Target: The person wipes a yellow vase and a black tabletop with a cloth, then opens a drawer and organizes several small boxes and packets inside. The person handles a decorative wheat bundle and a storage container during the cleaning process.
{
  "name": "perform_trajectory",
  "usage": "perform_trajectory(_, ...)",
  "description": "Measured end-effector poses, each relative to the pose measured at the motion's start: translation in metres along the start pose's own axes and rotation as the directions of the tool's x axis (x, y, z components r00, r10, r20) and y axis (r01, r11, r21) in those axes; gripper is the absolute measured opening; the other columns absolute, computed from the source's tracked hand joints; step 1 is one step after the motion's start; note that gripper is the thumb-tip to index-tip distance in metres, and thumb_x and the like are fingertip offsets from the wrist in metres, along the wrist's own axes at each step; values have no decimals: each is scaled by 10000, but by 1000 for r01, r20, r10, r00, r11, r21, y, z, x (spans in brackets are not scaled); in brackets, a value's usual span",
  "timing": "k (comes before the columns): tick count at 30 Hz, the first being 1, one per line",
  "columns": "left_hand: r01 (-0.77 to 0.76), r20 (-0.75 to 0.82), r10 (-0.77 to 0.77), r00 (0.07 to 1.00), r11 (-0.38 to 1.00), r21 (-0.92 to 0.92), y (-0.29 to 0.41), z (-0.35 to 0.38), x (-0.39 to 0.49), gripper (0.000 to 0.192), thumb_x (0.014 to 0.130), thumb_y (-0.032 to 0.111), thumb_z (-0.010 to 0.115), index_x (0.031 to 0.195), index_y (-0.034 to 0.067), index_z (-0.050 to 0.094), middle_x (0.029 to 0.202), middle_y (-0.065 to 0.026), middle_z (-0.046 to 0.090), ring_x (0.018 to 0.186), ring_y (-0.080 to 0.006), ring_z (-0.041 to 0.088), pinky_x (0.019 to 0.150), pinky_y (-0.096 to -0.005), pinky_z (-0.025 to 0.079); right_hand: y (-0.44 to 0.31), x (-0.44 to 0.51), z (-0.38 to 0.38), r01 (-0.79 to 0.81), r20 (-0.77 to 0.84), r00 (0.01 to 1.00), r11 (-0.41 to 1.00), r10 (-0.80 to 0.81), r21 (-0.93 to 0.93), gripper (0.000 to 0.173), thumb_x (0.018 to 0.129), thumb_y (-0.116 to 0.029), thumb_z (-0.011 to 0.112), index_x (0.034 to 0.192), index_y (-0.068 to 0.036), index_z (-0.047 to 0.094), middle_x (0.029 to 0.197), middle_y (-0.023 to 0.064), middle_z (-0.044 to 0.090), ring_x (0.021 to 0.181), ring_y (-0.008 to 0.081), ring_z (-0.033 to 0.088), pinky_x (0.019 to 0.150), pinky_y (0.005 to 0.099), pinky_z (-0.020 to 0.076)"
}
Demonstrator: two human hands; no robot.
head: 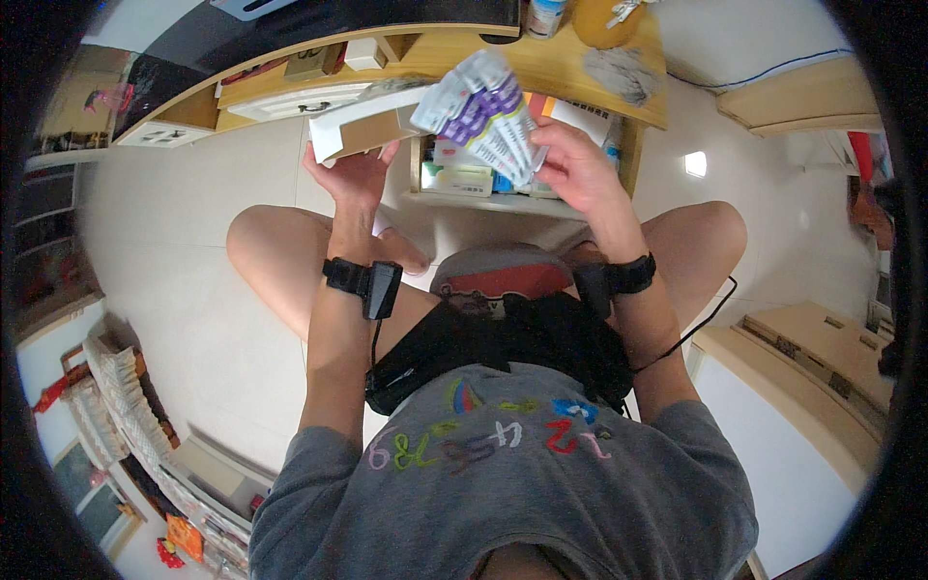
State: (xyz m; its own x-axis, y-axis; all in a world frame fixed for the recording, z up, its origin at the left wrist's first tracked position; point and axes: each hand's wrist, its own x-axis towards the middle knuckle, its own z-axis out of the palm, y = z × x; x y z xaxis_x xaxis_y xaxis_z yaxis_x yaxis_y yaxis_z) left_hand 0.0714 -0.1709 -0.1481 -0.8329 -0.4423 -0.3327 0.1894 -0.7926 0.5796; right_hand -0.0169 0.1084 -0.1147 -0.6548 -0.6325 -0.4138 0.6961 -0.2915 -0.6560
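My left hand (pixel 355 174) holds a white cardboard box (pixel 330 134) from below, its open side showing a brown inside. In my right hand (pixel 580 163) is a fan of several white and purple sachets (pixel 482 119), pinched at their lower ends. The sachets' upper left edge overlaps the right end of the box in view; whether they touch I cannot tell. Below and behind the sachets, a pulled-out wooden drawer (pixel 507 204) holds several medicine boxes, including a white and green one (pixel 457 180) at the front left. The sachets and my right hand hide part of its contents.
The drawer belongs to a wooden cabinet (pixel 435 54). On its top stand a plastic tub (pixel 545 18) and a crumpled grey cloth (pixel 622 74). A white-fronted drawer (pixel 301 103) is to the left. A low stool (pixel 500 272) sits between my legs. Cables run from both wrist straps.
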Motion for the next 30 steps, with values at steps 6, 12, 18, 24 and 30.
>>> perform_trajectory(6, 113, 286, -56, 957, 976, -185, 1, -9, 4, 716, 789, 595, 526, 1306, 113, 418, 1338, -166, 429, 1206, -456, 419, 930, -564, 434, 4, 31, -57, 41, 6, 999, 996, -41, -78, 313, 817, -150, 578, 1104, -27, 562, 949, 45, 633, 831, 129, 591, 691, 249, 450)
perform_trajectory(12, 232, 265, -140, 954, 903, -360, -4, -7, 4, 775, 771, 591, 536, 1331, 84, 366, 1348, -175, 401, 1217, -454, 393, 990, -565, 384, 56, 65, -139, -58, -355, 935, 990, 8, -129, 207, 759, -135, 656, 954, -71, 625, 806, 0, 613, 643, 94, 535, 438, 223, 332)
perform_trajectory(18, 155, -104, -176, 979, 970, -184, -10, -5, 0, 879, 752, 647, 494, 1379, 77, 262, 1355, -173, 270, 1249, -365, 319, 991, -578, 349, 76, 60, -150, -219, -516, 856, 901, -6, -374, 298, 763, -180, 674, 1048, -111, 621, 861, -7, 644, 708, 109, 578, 501, 256, 411)
perform_trajectory(24, 249, -184, -276, 943, 956, -156, -9, -13, 3, 913, 717, 650, 552, 1378, 87, 269, 1308, -167, 301, 1219, -367, 340, 996, -584, 330, 83, 61, -141, -199, -563, 807, 817, -177, -542, 453, 756, -253, 698, 1162, -86, 587, 938, 72, 652, 791, 215, 605, 657, 355, 499)
perform_trajectory(30, 301, -219, -326, 920, 943, -141, -10, -10, 3, 892, 746, 648, 527, 1369, 56, 288, 1347, -190, 292, 1216, -374, 343, 996, -573, 330, 79, 58, -120, -455, -227, 727, -207, -648, -866, 667, 744, -246, 706, 1325, -55, 439, 1253, 184, 493, 1032, 353, 552, 877, 424, 459)
